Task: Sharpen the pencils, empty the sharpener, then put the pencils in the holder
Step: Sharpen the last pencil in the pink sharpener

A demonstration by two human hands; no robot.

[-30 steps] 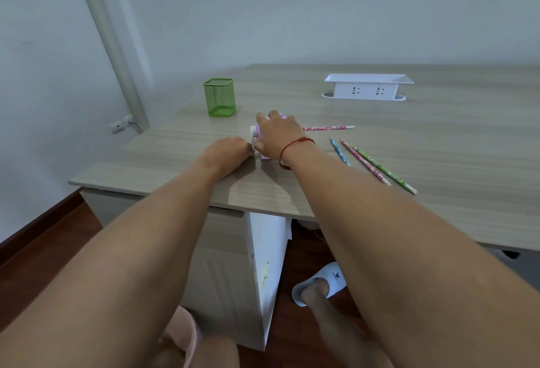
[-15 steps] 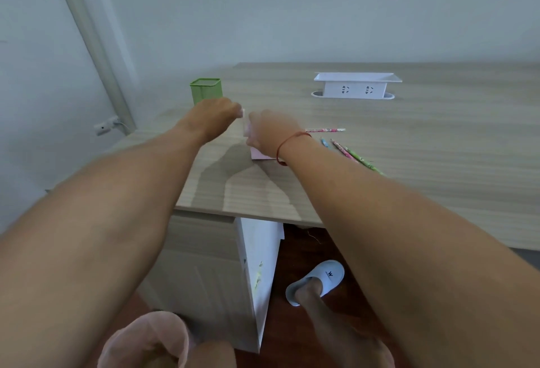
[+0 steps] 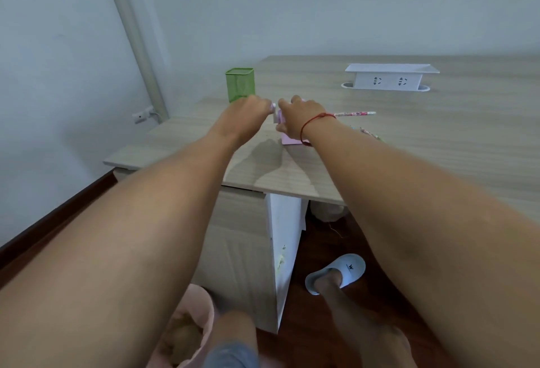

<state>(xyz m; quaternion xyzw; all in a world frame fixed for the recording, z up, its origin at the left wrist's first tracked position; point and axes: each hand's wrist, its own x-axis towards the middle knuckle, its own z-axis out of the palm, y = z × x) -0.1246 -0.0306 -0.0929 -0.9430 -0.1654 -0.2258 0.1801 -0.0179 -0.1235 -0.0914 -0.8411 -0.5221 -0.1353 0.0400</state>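
In the head view, a pink sharpener (image 3: 290, 137) is seen standing on the wooden table (image 3: 438, 139), near its front left corner, largely covered by the right hand (image 3: 296, 118). It is gripped from above, with the fingers curled over its top. A red string (image 3: 314, 122) is worn on that wrist. A small pale handle (image 3: 273, 108) at the sharpener's left side is pinched by the curled fingers of the left hand (image 3: 244, 117).

A patterned pencil (image 3: 355, 114) is seen lying level behind the right wrist, pointing toward the sharpener. Its near end is hidden, so whether it is inserted cannot be told. More pencils (image 3: 371, 134) are laid on the table just right of the right forearm, partly hidden by it.

A green mesh holder (image 3: 239, 84) is placed upright just behind the left hand. A white socket box (image 3: 390, 76) is set farther back on the right. Under the table, a pink bin (image 3: 206, 306) and a white slipper (image 3: 339, 271) are seen on the dark floor.
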